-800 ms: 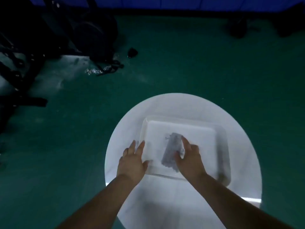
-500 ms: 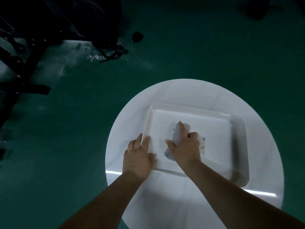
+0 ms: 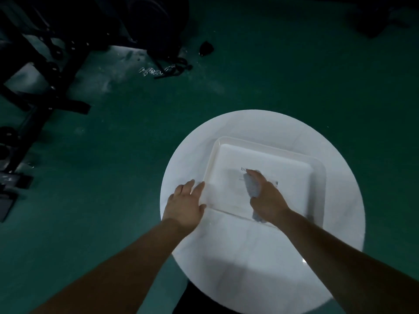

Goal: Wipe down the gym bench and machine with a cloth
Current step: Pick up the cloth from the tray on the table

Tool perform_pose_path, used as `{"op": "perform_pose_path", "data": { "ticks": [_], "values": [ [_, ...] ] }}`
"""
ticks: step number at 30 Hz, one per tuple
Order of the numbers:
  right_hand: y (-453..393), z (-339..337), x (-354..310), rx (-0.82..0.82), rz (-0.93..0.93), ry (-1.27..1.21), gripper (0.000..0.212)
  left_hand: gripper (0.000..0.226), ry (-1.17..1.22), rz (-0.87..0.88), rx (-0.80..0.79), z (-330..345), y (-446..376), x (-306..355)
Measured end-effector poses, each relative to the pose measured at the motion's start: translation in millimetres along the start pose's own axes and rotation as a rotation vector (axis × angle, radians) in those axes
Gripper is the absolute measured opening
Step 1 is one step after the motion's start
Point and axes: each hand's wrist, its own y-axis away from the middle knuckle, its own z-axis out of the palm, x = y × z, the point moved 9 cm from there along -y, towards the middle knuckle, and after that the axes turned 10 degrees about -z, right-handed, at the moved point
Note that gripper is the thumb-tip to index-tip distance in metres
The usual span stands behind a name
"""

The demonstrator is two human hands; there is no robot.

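Your right hand [image 3: 267,198] grips the cloth [image 3: 251,185] inside the tray [image 3: 317,177], lower right; your left hand [image 3: 186,203], fingers relaxed, rests against the tray's edge on the worktop [image 3: 238,257].

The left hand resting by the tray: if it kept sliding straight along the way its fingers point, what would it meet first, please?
Its fingertips already seem to touch the tray at its left rim, so the left hand would likely push the rim first; depth is unclear.
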Motion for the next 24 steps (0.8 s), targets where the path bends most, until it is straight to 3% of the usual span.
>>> {"op": "perform_pose_path", "data": {
  "ticks": [2, 6, 9, 17, 24],
  "values": [
    [20, 6, -12, -0.074, 0.001, -0.028, 0.082, 0.062, 0.003, -0.04, -0.013, -4, 24, -13],
    [53, 16, -51, -0.077, -0.148, 0.033, 0.052, 0.062, -0.01, -0.128, 0.022, -14, 76, -39],
    [73, 36, -73, -0.14, -0.201, 0.04, 0.041, 0.061, -0.01, -0.198, 0.036, -20, 116, -62],
    [135, 110, -136, -0.246, -0.274, 0.111, 0.043, 0.055, 0.039, -0.354, 0.073, -18, 216, -152],
    [184, 203, -224, -0.292, -0.415, 0.149, 0.055, 0.048, 0.068, -0.468, 0.069, -3, 289, -269]
  ]
}}
